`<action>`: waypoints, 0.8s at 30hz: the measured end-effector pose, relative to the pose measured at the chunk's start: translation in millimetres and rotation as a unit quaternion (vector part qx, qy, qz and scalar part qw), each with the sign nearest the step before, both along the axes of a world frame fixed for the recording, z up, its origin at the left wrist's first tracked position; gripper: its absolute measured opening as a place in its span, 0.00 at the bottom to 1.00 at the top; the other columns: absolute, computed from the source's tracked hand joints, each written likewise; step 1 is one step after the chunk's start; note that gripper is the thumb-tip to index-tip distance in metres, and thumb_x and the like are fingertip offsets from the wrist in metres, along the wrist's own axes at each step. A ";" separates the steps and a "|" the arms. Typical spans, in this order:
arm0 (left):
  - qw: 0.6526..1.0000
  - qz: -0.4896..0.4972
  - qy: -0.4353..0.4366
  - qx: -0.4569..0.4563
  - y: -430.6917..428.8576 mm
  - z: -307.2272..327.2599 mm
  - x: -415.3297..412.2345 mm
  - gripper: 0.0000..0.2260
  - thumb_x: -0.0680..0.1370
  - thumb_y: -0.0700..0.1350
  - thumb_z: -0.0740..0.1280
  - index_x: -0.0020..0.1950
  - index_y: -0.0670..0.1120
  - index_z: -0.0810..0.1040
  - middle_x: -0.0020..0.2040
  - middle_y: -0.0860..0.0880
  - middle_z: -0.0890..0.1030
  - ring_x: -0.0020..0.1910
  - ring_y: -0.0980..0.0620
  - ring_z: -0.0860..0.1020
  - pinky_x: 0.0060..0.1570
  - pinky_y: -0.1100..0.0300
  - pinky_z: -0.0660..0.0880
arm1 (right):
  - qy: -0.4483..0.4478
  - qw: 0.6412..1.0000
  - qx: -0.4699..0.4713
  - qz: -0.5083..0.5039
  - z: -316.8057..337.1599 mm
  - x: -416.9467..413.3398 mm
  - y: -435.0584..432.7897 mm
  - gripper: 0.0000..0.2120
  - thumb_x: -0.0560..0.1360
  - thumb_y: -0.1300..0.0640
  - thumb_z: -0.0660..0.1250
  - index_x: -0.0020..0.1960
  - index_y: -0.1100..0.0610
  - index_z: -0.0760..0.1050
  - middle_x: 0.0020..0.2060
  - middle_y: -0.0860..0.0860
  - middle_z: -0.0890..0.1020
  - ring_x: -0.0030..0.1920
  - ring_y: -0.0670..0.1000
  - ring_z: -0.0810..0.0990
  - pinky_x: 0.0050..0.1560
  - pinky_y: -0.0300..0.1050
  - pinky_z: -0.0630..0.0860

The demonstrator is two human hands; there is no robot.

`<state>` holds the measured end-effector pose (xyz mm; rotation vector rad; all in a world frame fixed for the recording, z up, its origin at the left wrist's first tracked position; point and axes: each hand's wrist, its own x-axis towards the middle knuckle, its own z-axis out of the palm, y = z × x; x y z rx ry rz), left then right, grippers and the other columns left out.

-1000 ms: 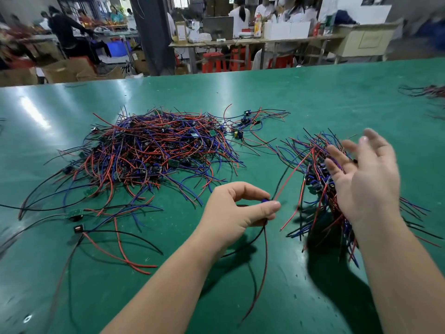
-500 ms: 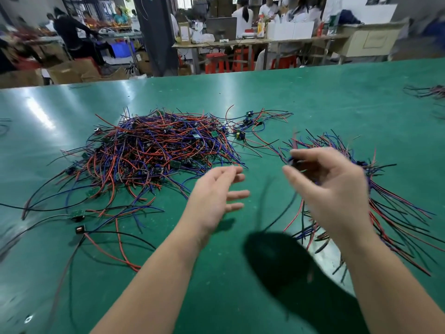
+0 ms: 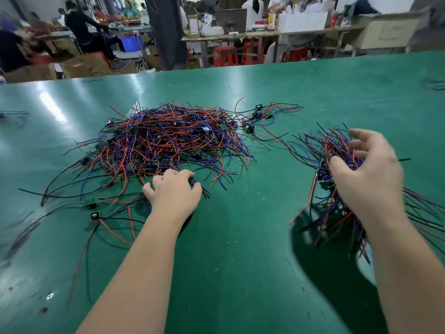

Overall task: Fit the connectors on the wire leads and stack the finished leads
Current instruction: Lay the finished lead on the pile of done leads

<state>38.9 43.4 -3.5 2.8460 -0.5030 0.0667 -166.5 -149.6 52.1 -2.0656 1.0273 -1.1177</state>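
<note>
A big tangle of red, blue and black wire leads point(image 3: 168, 141) with small green boards lies at the middle of the green table point(image 3: 240, 237). My left hand point(image 3: 173, 194) is at its near edge, fingers curled down around a few leads. To the right lies a smaller stack of leads point(image 3: 320, 150). Over this stack my right hand point(image 3: 368, 174) is blurred, its fingers spread and relaxed, and its thumb is down at the wires. Part of the stack is hidden under that hand and forearm.
Loose leads trail at the near left, with a small black connector point(image 3: 94, 215) and a green board point(image 3: 90, 200). A few leads with connectors point(image 3: 258, 114) lie behind the pile. Beyond the table's far edge are workbenches, red stools and people.
My left hand let go of the lead it pinched and reached forward into the big pile. My right hand swung right and down onto the smaller stack.
</note>
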 end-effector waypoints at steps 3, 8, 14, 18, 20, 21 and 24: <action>0.998 0.011 -0.047 -0.027 -1.7 2.6 -0.3 0.10 0.77 0.59 0.62 0.49 0.58 0.81 0.49 0.52 0.79 0.58 0.44 0.72 0.62 0.47 0.58 | 0.009 0.999 -0.003 0.031 -4.7 6.0 7.5 0.20 0.72 0.60 0.67 0.63 0.52 0.72 0.54 0.50 0.77 0.56 0.53 0.75 0.60 0.59 0.70; 0.946 -0.070 -0.035 -0.314 -3.6 10.4 -8.6 0.03 0.74 0.50 0.72 0.44 0.53 0.84 0.41 0.57 0.80 0.44 0.53 0.78 0.50 0.58 0.69 | 0.001 0.997 -0.029 0.078 -9.8 11.1 15.8 0.15 0.71 0.63 0.67 0.57 0.53 0.77 0.50 0.50 0.78 0.50 0.48 0.75 0.54 0.39 0.68; 0.755 -0.214 0.192 -0.590 -18.5 37.3 -41.5 0.08 0.67 0.34 0.75 0.39 0.47 0.83 0.34 0.53 0.84 0.34 0.59 0.80 0.39 0.69 0.76 | -0.055 0.956 0.186 0.220 -8.7 18.6 26.5 0.09 0.75 0.66 0.65 0.44 0.55 0.82 0.35 0.50 0.84 0.31 0.45 0.78 0.34 0.36 0.72; 0.700 -0.286 0.315 -0.574 -22.1 37.6 -57.0 0.05 0.61 0.37 0.74 0.34 0.45 0.83 0.32 0.51 0.83 0.33 0.60 0.80 0.38 0.70 0.75 | -0.165 0.836 0.409 0.328 -5.3 21.8 32.9 0.10 0.75 0.56 0.64 0.49 0.60 0.80 0.41 0.56 0.85 0.30 0.46 0.77 0.34 0.38 0.67; 0.690 -0.316 0.359 -0.543 -22.7 35.1 -62.2 0.05 0.61 0.37 0.74 0.33 0.47 0.84 0.33 0.52 0.83 0.34 0.60 0.79 0.39 0.69 0.76 | -0.194 0.791 0.460 0.353 -2.7 21.4 32.5 0.17 0.70 0.49 0.64 0.51 0.60 0.79 0.43 0.56 0.85 0.30 0.46 0.78 0.31 0.35 0.69; 0.686 -0.329 0.380 -0.526 -22.8 34.1 -64.3 0.06 0.61 0.37 0.74 0.33 0.48 0.84 0.33 0.52 0.83 0.34 0.60 0.80 0.40 0.69 0.76 | -0.201 0.777 0.475 0.360 -1.4 20.9 32.1 0.17 0.69 0.49 0.64 0.50 0.60 0.79 0.44 0.56 0.85 0.31 0.45 0.78 0.30 0.34 0.70; 0.677 -0.375 0.421 -0.474 -21.5 32.9 -68.4 0.08 0.63 0.35 0.74 0.33 0.48 0.84 0.34 0.52 0.83 0.35 0.59 0.81 0.42 0.67 0.77 | -0.221 0.756 0.503 0.355 -0.5 21.0 29.7 0.13 0.69 0.50 0.65 0.42 0.57 0.83 0.45 0.57 0.85 0.30 0.45 0.78 0.28 0.33 0.73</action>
